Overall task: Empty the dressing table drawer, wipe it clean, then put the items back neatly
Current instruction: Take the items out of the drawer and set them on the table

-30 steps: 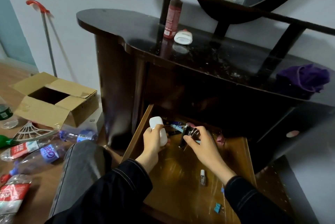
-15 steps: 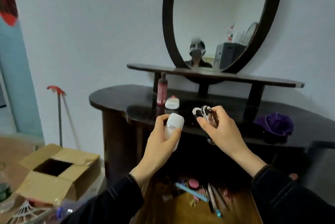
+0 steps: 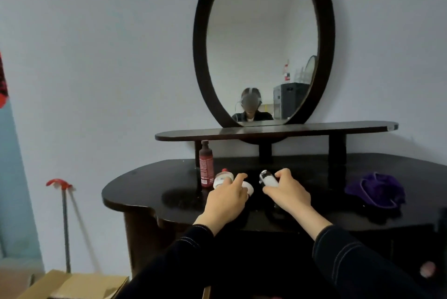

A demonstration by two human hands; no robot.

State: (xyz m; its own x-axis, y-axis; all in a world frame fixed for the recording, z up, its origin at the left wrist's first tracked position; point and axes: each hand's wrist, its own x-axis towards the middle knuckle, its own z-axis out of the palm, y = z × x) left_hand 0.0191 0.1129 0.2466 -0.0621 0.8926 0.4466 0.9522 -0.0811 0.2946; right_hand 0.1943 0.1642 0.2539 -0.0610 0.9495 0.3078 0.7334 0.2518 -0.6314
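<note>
In the head view, our left hand (image 3: 226,199) curls around a small white plastic bottle (image 3: 249,188), low over the glossy dark wooden dressing-table top (image 3: 145,190). It is just beside a squat white jar with a red cap (image 3: 221,177) and a tall dark-red bottle (image 3: 206,165). We cannot tell whether the bottle touches the surface. Our right hand (image 3: 287,193) pinches a small black-and-white glossy object (image 3: 266,177) close by. The drawer lies hidden below our arms. To do this well, we set both items down beside the standing bottles, well apart from the crumpled purple cloth (image 3: 376,190), which we judge is for wiping. We loosen our fingers only once each item rests steady, so nothing rolls.
</note>
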